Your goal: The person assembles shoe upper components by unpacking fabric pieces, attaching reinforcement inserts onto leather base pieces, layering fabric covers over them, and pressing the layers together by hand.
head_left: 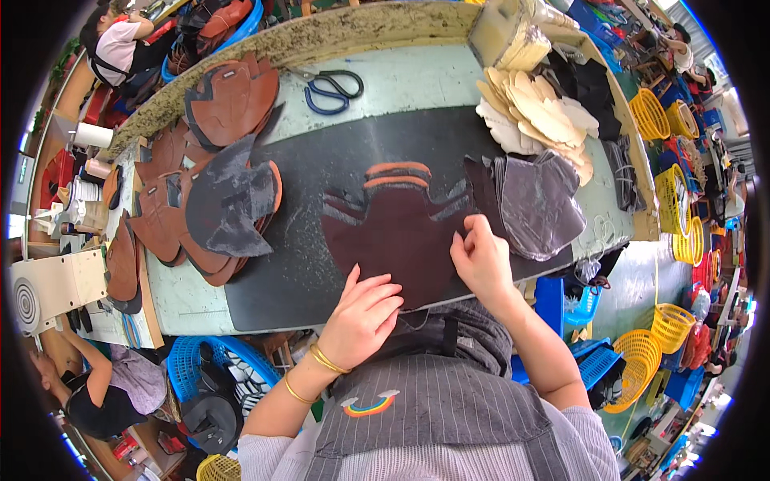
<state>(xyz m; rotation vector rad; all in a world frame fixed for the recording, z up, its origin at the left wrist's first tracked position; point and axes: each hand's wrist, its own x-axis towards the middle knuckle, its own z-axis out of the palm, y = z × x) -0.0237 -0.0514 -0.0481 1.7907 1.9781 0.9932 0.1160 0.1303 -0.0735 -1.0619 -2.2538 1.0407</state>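
A dark brown cut-out piece, leather or lining cloth, lies on the black mat in front of me. Two orange-edged strips show at its far end, with grey-black tabs on both sides. My left hand rests on its near left part, fingers stretched out and nothing gripped. At the right edge of the piece my right hand is closed, fingers curled against the thumb; what is between them, if anything, I cannot make out. Beside that hand sits a stack of dark grey pieces.
Brown leather pieces and a dark-backed stack fill the left side. Blue-handled scissors lie at the back. Cream pieces pile up at the far right, inside the raised table rim. A blue basket stands below left.
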